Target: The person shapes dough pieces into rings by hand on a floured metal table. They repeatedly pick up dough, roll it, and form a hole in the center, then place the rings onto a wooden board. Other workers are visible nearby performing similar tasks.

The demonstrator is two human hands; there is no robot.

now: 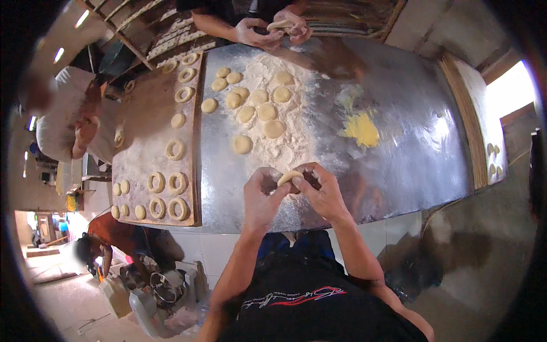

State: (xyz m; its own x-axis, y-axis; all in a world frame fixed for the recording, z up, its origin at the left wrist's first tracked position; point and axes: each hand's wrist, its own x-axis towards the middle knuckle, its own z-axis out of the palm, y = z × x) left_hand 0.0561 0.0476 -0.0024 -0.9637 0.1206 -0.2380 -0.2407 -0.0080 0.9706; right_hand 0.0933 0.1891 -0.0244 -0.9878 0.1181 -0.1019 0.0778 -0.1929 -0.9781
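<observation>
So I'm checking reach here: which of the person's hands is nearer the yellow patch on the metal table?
Right. The right hand sits just below and left of the yellow patch; the left hand is farther left, both pinching the same dough piece.

Pale cream dough piece (289, 176), white flour (285, 142), yellow powder patch (360, 129), shiny silver table (410, 159), brown wooden board (149, 142)

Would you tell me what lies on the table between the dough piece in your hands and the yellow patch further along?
In the head view, only bare, flour-dusted metal table lies between the dough piece and the yellow patch; the round dough discs sit off to the left.
</observation>
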